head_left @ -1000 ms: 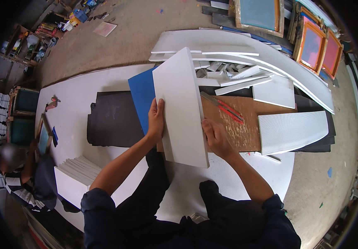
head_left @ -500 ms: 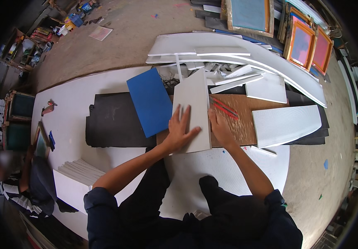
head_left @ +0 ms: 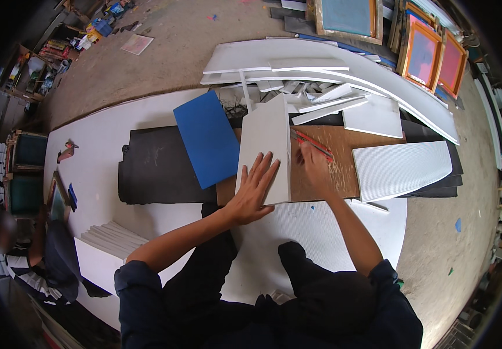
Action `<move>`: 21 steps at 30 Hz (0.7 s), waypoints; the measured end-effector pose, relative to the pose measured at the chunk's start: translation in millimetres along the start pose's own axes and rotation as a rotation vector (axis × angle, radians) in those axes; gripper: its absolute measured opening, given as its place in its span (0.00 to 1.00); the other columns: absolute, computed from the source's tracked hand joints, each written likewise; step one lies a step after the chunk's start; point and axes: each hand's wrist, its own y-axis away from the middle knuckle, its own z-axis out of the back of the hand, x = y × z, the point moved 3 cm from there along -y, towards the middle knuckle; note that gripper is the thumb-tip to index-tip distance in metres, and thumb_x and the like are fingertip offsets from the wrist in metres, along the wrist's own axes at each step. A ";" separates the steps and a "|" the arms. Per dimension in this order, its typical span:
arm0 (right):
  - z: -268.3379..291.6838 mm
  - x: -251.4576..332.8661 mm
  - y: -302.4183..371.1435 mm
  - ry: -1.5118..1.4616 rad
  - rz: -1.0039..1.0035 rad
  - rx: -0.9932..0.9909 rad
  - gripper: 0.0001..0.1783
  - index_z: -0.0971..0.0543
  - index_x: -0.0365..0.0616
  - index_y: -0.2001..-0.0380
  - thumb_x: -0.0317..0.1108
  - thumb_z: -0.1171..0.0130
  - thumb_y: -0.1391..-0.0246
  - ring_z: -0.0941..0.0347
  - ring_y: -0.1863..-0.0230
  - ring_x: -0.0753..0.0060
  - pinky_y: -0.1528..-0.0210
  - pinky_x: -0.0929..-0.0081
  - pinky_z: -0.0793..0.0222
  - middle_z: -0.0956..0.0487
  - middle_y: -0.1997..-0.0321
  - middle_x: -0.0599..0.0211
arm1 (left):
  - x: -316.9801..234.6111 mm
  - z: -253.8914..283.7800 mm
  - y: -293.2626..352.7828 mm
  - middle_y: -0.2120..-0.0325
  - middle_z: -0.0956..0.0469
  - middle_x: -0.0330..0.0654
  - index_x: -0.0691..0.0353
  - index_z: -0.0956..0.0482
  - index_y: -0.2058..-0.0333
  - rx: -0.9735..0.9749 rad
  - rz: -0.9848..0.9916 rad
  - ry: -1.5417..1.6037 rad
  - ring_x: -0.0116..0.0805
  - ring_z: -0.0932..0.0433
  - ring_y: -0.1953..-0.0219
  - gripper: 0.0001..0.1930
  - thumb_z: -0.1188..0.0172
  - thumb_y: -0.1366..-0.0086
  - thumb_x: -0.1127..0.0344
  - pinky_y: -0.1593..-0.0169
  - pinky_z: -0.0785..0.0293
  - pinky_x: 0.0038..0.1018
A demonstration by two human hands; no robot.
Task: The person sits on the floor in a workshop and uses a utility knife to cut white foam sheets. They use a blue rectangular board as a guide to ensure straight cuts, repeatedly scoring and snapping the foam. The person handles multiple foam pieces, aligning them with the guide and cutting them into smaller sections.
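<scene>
Board [head_left: 265, 131] under spread left hand [head_left: 253, 196], right hand [head_left: 316, 171] half-curled by red cutter [head_left: 319, 147], its grip unclear

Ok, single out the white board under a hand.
The white board just right of the blue sheet: the left hand lies spread on it, while the ribbed white panel farther right is untouched.

White board [head_left: 265, 128], blue sheet [head_left: 206, 139], red cutter [head_left: 319, 146]; brown board [head_left: 342, 177] — pale-flecked, white panel [head_left: 402, 170] — finely ribbed
</scene>
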 end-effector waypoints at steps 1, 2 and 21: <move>4.6 -12.8 -6.0 0.260 0.142 -0.079 0.21 0.32 0.41 0.52 0.43 0.55 0.44 0.34 0.50 0.62 0.52 0.66 0.39 0.29 0.54 0.56 | 1.8 -0.8 0.4 0.37 0.66 0.51 0.58 0.62 0.38 -0.007 0.001 0.010 0.52 0.70 0.35 0.52 0.39 0.60 0.61 0.40 0.70 0.57; 9.0 -30.3 -7.8 0.426 0.145 -0.199 0.22 0.35 0.42 0.50 0.41 0.53 0.45 0.36 0.50 0.60 0.50 0.63 0.40 0.31 0.52 0.57 | 1.9 -1.7 0.3 0.37 0.67 0.51 0.57 0.62 0.38 -0.010 -0.005 0.030 0.52 0.71 0.35 0.52 0.38 0.60 0.62 0.41 0.70 0.58; 29.8 -28.2 -2.5 0.230 0.212 -0.081 0.17 0.38 0.34 0.55 0.22 0.56 0.51 0.30 0.68 0.53 0.62 0.64 0.34 0.31 0.66 0.51 | -31.4 70.5 -8.7 0.50 0.35 0.54 0.54 0.44 0.42 -0.596 0.093 0.100 0.53 0.31 0.53 0.31 0.49 0.45 0.77 0.53 0.33 0.35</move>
